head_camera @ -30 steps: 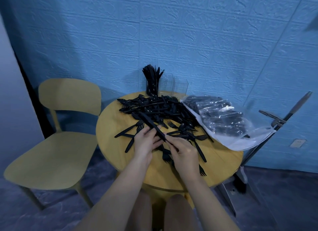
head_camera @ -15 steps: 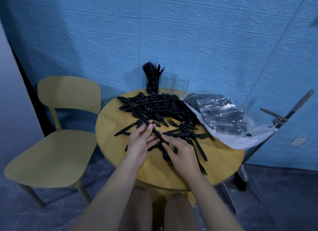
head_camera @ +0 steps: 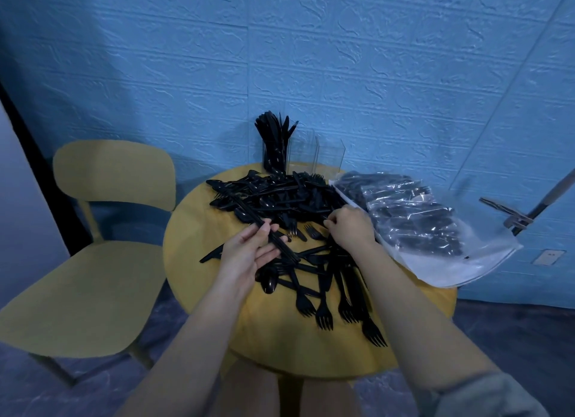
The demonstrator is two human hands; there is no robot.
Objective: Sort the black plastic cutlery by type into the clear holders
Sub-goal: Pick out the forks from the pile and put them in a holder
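Head view gives me the round yellow counter (head_camera: 199, 279) from above, with a heap of black cutlery (head_camera: 280, 199) spread across its middle and far part. My left hand (head_camera: 249, 251) grips a bundle of long black pieces (head_camera: 264, 230), thumb over them and fingers curled beneath; the bundle runs diagonally from the heap's left edge down toward me, and I cannot tell which type they are. My right hand (head_camera: 350, 227) reaches into the right side of the heap with fingers curled, pinching at something small and dark; I cannot tell what it has hold of. Near me several forks (head_camera: 323, 311) lie flat with their tines pointing toward the counter's near edge, and a spoon (head_camera: 269, 281) sits just beside my left wrist. At the far edge stand the clear holders (head_camera: 314, 155); the leftmost one is packed with upright black pieces (head_camera: 275, 139), the others look see-through. A clear plastic bag (head_camera: 435, 230) of more black cutlery rests on the counter's right side. A yellow chair (head_camera: 93, 261) stands to the left.
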